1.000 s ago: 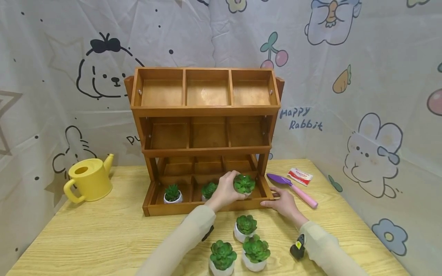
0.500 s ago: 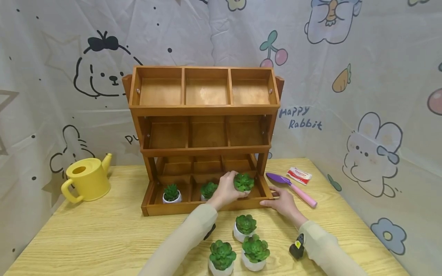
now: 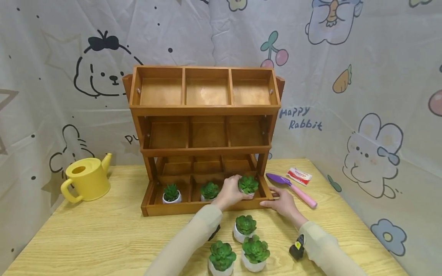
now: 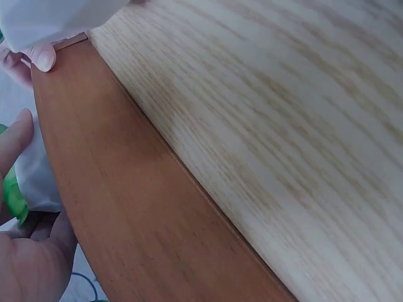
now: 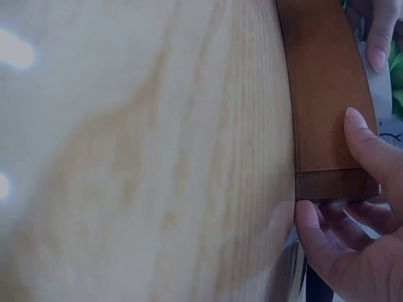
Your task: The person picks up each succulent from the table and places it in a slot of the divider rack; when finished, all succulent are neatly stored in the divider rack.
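pale tabletop (image 3: 103, 237): tray (image 3: 169, 209) holds two succulents (image 3: 171, 192), left hand (image 3: 232, 193) pinches another succulent (image 3: 248, 184), right hand (image 3: 284, 203) grips tray

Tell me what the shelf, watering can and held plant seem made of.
Shelf: apparently wood, brown-stained, slight sheen; faint grain shows. Watering can: probably plastic, satin, evenly yellow; painted metal possible. Held plant: likely plastic; leaves look smooth, mostly green. Its white pot looks smooth; ceramic or plastic, I can't tell.

This looks like a small corner made with hanging cloth (image 3: 193, 42) full of cute cartoon animals, where a desk (image 3: 114, 234) has a wooden shelf (image 3: 205, 111), little potted plants (image 3: 248, 184) and a yellow watering can (image 3: 90, 179).
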The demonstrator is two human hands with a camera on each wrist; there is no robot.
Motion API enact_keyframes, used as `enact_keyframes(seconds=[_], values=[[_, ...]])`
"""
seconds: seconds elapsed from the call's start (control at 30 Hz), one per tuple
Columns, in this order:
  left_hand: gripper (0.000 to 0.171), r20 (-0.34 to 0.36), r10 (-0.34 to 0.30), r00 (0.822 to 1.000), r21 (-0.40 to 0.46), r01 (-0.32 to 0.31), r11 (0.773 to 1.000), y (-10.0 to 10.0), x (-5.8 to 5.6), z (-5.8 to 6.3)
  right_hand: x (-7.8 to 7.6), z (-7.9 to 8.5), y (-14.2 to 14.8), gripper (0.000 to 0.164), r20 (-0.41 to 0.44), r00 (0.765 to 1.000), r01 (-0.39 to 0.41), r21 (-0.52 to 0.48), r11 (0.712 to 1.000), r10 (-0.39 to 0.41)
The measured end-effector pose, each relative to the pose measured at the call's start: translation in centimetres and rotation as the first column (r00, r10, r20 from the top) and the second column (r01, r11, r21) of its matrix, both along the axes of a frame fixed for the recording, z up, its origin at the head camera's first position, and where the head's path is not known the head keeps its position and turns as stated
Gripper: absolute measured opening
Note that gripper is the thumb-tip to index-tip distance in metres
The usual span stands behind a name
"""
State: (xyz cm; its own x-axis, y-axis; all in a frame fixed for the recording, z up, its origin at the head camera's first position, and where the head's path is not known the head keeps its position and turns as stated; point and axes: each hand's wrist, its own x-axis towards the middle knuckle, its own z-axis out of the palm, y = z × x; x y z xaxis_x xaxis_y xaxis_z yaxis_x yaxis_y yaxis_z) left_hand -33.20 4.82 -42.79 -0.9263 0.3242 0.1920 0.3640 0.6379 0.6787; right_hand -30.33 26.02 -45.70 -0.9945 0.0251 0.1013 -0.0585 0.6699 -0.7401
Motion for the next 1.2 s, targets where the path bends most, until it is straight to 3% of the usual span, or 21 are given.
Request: enact_keyframes(seconds=[0.47, 1.2], values=[[0.079, 0.046, 0.024, 0.999, -0.008, -0.023, 1.0, 0.8, -0.1, -0.5, 0.1, 0.2, 0.0, 0.072, 0.001, 1.0, -0.001, -0.011, 1.0, 0.001], [0.081, 0.139, 0.041, 0.989, -0.072, -0.031, 0.997, 1.3, -0.2, 0.2, 0.0, -0.1, 0.0, 0.075, 0.004, 1.0, 0.005, -0.02, 1.0, -0.005]])
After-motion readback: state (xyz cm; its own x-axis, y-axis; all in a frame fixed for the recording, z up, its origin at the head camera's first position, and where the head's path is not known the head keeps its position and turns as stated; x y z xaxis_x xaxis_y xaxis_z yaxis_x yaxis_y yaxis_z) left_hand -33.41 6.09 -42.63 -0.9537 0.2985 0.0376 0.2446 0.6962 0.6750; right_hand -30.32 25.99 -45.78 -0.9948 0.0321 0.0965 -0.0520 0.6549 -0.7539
